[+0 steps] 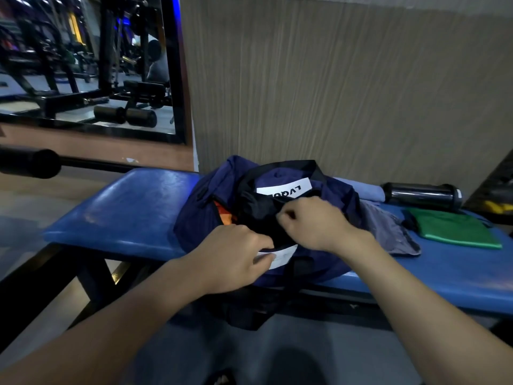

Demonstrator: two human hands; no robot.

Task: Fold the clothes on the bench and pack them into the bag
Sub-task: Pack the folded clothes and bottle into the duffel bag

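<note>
A soft navy-blue fabric duffel bag with black webbing handles is seen from above, resting in the middle of a padded blue vinyl bench. The mouth of the bag is open, and an orange patterned garment shows just inside its left edge. The left hand is curled at the near rim of the bag, its fingers pinching the fabric beside a white label. The right hand is closed into a loose fist over the black material at the opening, gripping it.

To the right of the bag, a crumpled grey-purple cloth lies touching its side, and beyond that a flat, folded green garment rests on the bench. Behind the green garment, a dark cylindrical bottle lies on its side.

The bag appears light and floppy and is likely to sag, so its rim is best held at both edges. The garments look thin and limp; the grey-purple one would be best taken by its hems.
</note>
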